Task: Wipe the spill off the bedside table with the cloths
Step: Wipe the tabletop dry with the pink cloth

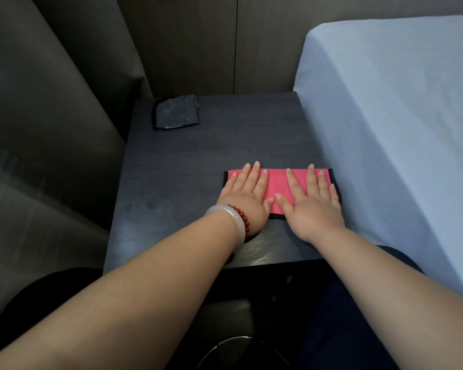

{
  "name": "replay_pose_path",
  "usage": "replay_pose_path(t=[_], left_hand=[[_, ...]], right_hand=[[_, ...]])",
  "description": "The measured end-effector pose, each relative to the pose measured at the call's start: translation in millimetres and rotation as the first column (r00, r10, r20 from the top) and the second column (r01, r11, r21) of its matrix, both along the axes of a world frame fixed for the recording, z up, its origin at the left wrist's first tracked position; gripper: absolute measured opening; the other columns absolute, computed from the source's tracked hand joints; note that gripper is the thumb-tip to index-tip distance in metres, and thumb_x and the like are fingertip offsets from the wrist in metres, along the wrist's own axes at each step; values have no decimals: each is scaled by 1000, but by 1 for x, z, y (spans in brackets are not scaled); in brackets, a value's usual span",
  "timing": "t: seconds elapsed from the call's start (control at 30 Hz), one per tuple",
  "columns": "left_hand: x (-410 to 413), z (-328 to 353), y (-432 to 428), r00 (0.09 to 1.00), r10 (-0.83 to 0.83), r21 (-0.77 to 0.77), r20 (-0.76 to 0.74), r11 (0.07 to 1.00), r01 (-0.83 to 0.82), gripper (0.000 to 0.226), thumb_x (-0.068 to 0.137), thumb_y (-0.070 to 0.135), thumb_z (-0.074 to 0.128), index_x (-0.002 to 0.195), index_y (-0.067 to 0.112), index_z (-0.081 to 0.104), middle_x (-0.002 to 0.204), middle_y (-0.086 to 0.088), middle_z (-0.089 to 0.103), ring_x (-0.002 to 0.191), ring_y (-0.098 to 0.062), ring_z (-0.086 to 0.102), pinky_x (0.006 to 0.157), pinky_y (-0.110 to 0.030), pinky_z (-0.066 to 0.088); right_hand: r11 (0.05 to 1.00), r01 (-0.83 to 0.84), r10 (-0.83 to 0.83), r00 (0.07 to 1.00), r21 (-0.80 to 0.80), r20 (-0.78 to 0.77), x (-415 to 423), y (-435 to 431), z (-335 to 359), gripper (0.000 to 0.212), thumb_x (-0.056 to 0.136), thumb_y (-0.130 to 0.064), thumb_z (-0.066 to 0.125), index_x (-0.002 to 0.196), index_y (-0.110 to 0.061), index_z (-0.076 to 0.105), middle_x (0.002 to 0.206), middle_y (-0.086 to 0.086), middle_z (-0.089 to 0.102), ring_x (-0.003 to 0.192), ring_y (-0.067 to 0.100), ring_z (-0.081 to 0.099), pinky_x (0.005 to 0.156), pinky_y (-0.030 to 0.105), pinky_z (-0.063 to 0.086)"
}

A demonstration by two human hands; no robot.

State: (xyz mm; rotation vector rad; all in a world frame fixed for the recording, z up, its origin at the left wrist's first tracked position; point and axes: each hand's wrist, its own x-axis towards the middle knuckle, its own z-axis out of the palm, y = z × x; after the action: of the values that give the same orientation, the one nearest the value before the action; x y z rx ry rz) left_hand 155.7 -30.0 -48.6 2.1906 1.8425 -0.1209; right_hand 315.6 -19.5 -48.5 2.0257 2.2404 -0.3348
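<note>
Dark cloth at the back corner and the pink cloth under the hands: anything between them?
Nothing: the head view shows only bare tabletop between the dark cloth and the pink cloth.

Bed (385, 116) walls the table's (198, 150) right; centre lies open.

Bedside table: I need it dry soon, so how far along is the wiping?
Midway, I judge. Both hands, left hand and right hand, press the pink cloth flat beside the bed. Wet smears remain at the left front; the dark cloth lies unused at the back.
</note>
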Motion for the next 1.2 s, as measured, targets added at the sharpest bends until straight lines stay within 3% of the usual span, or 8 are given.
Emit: replay_pose_path(t=[0.5,0.8,1.2], left_hand=[[9,-1,-62,999,-45,43,1,998,45,65,100,48,12,152,18,-12,158,-2,-21,145,-18,-20,118,-38,-11],[12,4,-60,998,-55,-7,20,998,55,66,100,47,14,152,17,-12,158,-3,-22,145,-18,-21,118,-39,-9],[25,0,-61,999,-38,42,6,998,37,65,100,45,14,152,16,-11,159,-3,-19,145,-18,-19,118,-40,-10]], right_hand=[[999,21,-21,1000,-36,-6,11,-68,3,66,88,-68,9,142,-45,-21,153,4,-32,140,23,-27,115,43,-14],[996,8,-8,1000,-85,1,14,-68,9,66,87,-70,8,141,-45,-23,152,3,-33,140,22,-28,115,43,-14],[996,19,-19,1000,-86,6,24,-64,8,67,87,-69,7,142,-44,-22,153,1,-32,140,19,-28,116,42,-11]])
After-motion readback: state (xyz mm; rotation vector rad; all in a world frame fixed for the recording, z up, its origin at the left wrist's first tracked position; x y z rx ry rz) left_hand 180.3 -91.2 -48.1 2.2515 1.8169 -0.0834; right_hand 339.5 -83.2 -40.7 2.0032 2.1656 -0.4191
